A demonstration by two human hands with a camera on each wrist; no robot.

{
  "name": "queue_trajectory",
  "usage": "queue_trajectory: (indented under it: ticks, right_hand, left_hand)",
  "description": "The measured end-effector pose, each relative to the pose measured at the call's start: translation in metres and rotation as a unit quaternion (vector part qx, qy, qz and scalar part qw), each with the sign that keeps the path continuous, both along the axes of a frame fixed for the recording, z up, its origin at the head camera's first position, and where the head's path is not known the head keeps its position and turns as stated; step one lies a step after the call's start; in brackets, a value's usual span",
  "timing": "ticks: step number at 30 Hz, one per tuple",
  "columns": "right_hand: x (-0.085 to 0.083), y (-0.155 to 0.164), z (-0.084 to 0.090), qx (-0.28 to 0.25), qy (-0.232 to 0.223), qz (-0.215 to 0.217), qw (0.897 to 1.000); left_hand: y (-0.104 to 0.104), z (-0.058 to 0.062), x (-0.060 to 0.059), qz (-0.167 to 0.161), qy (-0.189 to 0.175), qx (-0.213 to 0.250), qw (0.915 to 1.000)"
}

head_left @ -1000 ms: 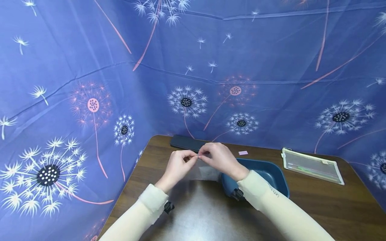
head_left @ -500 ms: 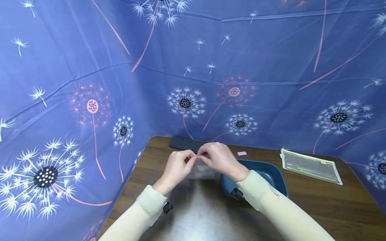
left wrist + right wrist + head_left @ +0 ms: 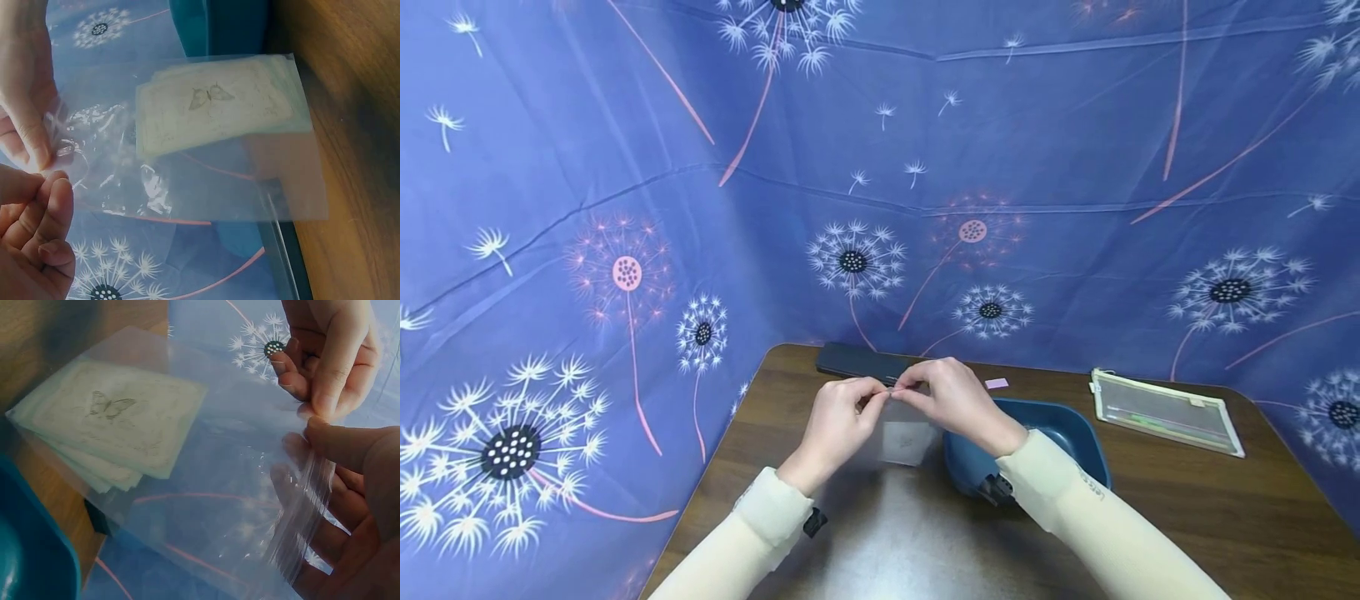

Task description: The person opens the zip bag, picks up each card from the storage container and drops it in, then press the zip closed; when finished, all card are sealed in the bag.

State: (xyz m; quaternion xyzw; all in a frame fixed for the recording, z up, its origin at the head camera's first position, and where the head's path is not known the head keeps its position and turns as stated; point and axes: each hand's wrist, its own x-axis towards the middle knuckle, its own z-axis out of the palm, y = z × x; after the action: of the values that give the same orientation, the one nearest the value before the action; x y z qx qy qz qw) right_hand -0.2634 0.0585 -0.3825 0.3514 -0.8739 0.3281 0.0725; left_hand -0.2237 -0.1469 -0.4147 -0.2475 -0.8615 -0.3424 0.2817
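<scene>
Both hands met above the desk (image 3: 1187,508), just left of the blue tray (image 3: 1075,429), and between them hung a clear plastic bag (image 3: 908,437) — held up off the wood by its top edge. The left hand (image 3: 835,425) pinched that edge between thumb and forefinger, its other fingers (image 3: 47,219) curled loosely toward the palm; the right hand (image 3: 955,400) pinched the same edge just beside it, thumb pressed against the strip at the bag's mouth, so the fingertips of the two hands nearly touched. In the wrist views the bag (image 3: 206,487) showed a small stack of pale cards (image 3: 112,422) resting at its bottom, the top one printed with a faint butterfly. The tray sat under the right forearm, touching neither the bag nor either hand as far as could be told. Behind the tray, at the far edge of the desk, lay a flat black case (image 3: 861,362) and a small pink slip (image 3: 997,383); well to the tray's right lay a mesh zip pouch (image 3: 1165,411). A blue dandelion-print curtain (image 3: 625,208) — creased in places — closed in the desk behind and to the left.
</scene>
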Motion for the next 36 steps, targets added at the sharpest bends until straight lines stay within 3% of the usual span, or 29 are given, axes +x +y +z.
queue_trajectory:
  ticks: [10, 36]
  right_hand:
    - [0.0, 0.014, -0.002, -0.021, -0.004, 0.002, 1.0]
    - [0.0, 0.049, -0.017, 0.054, 0.056, -0.047, 0.996]
  left_hand:
    - [-0.004, 0.004, 0.002, 0.004, -0.019, 0.05, 0.9986]
    - [-0.02, 0.005, 0.001, 0.024, -0.074, 0.102, 0.9918]
